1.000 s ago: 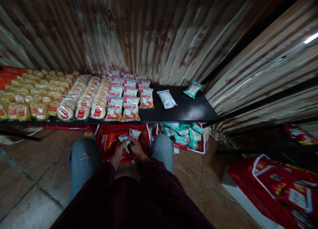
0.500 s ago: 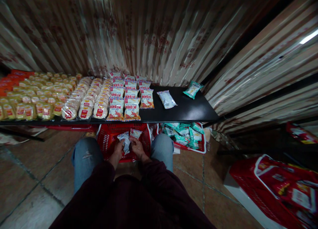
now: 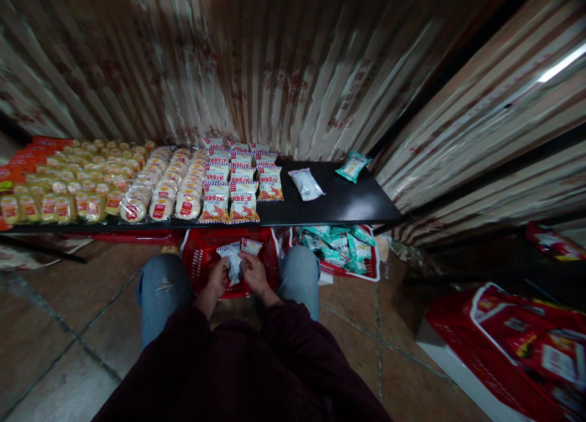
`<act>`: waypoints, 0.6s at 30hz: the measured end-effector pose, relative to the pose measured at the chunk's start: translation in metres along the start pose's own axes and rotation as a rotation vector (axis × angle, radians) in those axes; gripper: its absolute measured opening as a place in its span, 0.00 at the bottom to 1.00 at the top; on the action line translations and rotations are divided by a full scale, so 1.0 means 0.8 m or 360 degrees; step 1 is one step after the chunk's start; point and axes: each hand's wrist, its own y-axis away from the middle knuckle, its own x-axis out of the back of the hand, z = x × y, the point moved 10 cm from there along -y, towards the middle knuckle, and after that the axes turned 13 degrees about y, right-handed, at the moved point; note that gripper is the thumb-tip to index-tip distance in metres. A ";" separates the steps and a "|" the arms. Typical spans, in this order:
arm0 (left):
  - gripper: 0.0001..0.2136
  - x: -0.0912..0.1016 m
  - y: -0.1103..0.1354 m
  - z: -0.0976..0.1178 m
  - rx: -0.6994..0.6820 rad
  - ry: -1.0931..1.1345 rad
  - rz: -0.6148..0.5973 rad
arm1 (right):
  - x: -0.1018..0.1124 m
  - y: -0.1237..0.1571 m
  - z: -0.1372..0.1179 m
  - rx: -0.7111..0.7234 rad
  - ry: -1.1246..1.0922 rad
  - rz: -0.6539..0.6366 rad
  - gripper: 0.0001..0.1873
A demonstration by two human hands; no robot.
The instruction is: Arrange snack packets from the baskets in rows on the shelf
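Observation:
Above a red basket (image 3: 198,258) between my knees, my left hand (image 3: 218,278) grips the left side of a small white snack bag (image 3: 234,265). My right hand (image 3: 255,273) has its fingers closed at the bag's right side. A second snack bag (image 3: 251,247) with a striped edge shows just beyond my right fingers; whether that hand also holds it is hard to tell. On the black shelf (image 3: 352,202) ahead, similar orange-and-white snack bags (image 3: 244,205) stand in rows. One more white bag (image 3: 306,184) lies back-side up to their right.
Left along the shelf stand round wrapped cakes (image 3: 187,203), yellow wrapped cakes (image 3: 57,207) and orange packets (image 3: 43,147). A green snack bag (image 3: 353,167) lies near the shelf's right end. Under it is a basket of green bags (image 3: 339,251). Red packages (image 3: 526,336) fill a container at right.
The view has shifted slightly. Both hands stay at the white snack bag over the basket, with barely any movement; the shelf rows look the same.

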 end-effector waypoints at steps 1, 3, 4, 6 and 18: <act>0.09 0.000 0.000 0.000 -0.0003 -0.0007 -0.0010 | 0.002 0.002 -0.005 0.0020 0.0050 -0.0001 0.20; 0.08 0.001 -0.001 0.001 -0.0016 -0.0035 -0.0027 | 0.006 0.005 -0.016 0.0056 0.0133 -0.0009 0.20; 0.08 0.000 -0.001 0.003 -0.0036 -0.0049 -0.0038 | 0.008 0.006 -0.020 0.0067 0.0165 -0.0009 0.19; 0.08 -0.001 0.001 0.009 -0.0088 -0.0079 -0.0061 | 0.011 0.009 -0.025 0.0071 0.0209 -0.0008 0.18; 0.16 -0.017 0.021 0.024 -0.0277 -0.0293 -0.0206 | 0.010 0.016 -0.010 -0.0164 0.0091 -0.0085 0.29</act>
